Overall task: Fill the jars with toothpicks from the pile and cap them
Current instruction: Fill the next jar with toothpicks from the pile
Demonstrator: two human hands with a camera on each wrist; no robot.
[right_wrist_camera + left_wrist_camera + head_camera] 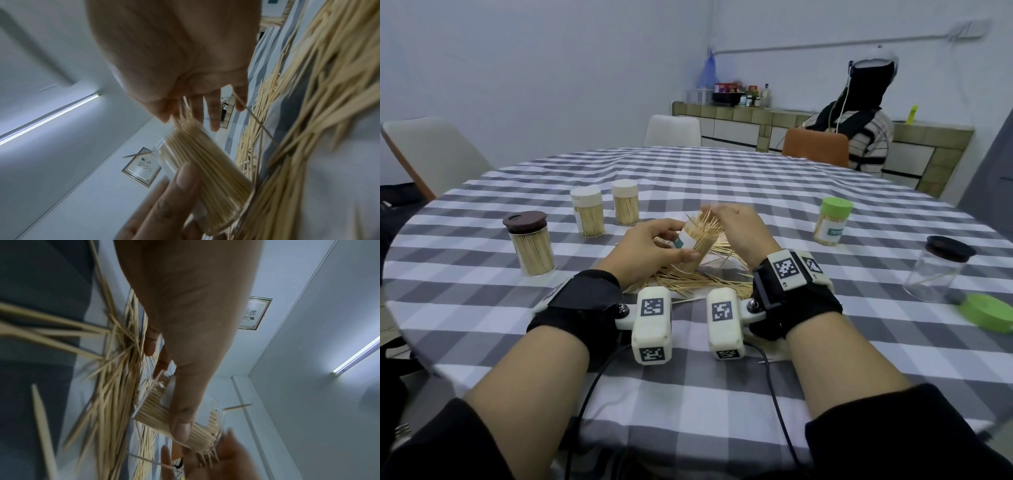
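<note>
My left hand point(683, 240) grips a clear labelled jar point(693, 248), tilted and packed with toothpicks, just above the toothpick pile point(698, 282) on the checked tablecloth. Thumb and fingers wrap round the jar point(156, 415) in the left wrist view. My right hand point(710, 210) is at the jar's open mouth, where toothpicks fan out. In the right wrist view its thumb and fingers point(185, 113) pinch the tips of some toothpicks sticking out of the jar point(211, 175). The pile point(308, 97) lies right beside the jar.
A brown-lidded full jar point(530, 243) and two pale-lidded full jars point(588, 216) point(625, 202) stand at the left. At the right are a green-lidded full jar point(832, 221), a nearly empty dark-lidded jar point(935, 270) and a loose green lid point(986, 311). A person sits beyond the table.
</note>
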